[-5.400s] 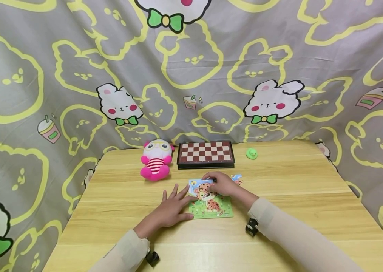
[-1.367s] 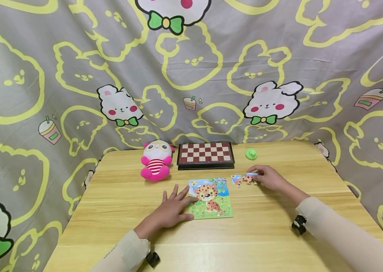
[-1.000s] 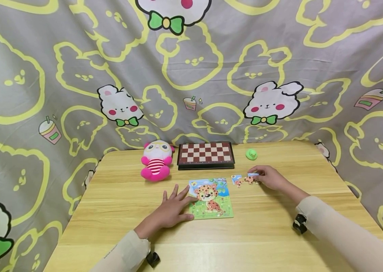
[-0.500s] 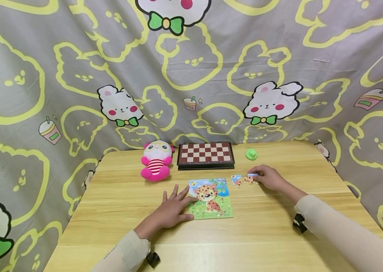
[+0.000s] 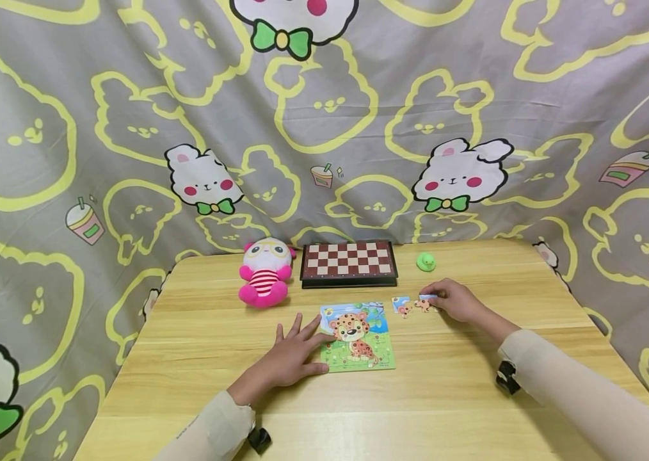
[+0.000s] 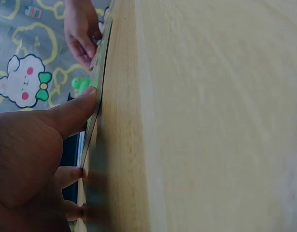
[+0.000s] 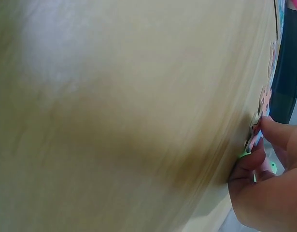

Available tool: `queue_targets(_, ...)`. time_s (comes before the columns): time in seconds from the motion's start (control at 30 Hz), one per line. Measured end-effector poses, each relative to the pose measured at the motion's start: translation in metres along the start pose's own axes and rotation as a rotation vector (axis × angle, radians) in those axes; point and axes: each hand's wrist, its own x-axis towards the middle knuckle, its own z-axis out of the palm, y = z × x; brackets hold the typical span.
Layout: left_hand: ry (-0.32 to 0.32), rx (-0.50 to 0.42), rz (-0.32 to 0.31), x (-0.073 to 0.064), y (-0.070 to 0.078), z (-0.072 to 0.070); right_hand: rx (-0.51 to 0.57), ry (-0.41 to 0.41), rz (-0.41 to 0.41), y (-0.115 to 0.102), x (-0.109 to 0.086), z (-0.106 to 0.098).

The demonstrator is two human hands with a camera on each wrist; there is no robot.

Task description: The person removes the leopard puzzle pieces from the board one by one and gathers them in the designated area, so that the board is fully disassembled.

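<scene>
A jigsaw puzzle (image 5: 366,353) with a spotted leopard cub lies flat on the wooden table in the head view. My left hand (image 5: 287,360) rests on its left edge, fingers spread and thumb at the lower corner. To the puzzle's right lies a loose puzzle piece (image 5: 401,306) with blue sky, and beside it is a spotted puzzle piece (image 5: 424,305). My right hand (image 5: 458,301) pinches a piece at this group's right end. In the right wrist view the thumb and curled fingers meet at that puzzle piece (image 7: 255,128), low against the table; the hand hides part of it.
Behind the puzzle stands a folding chessboard (image 5: 349,259). A pink and white plush toy (image 5: 265,275) lies left of it, and a small green duck (image 5: 426,260) sits to its right. A patterned curtain (image 5: 324,115) hangs along the table's back edge.
My right hand has gone from the puzzle's top right to the loose pieces on the right. Lately the spotted piece shifted slightly right, away from the sky piece. My left hand stayed put.
</scene>
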Motion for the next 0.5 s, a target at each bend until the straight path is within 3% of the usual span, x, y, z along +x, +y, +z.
queue_targets(0.5,0.001,0.025,0.001,-0.0008,-0.0004,-0.0001,0.05,-0.03,0.023,-0.0088,-0.003,-0.0043)
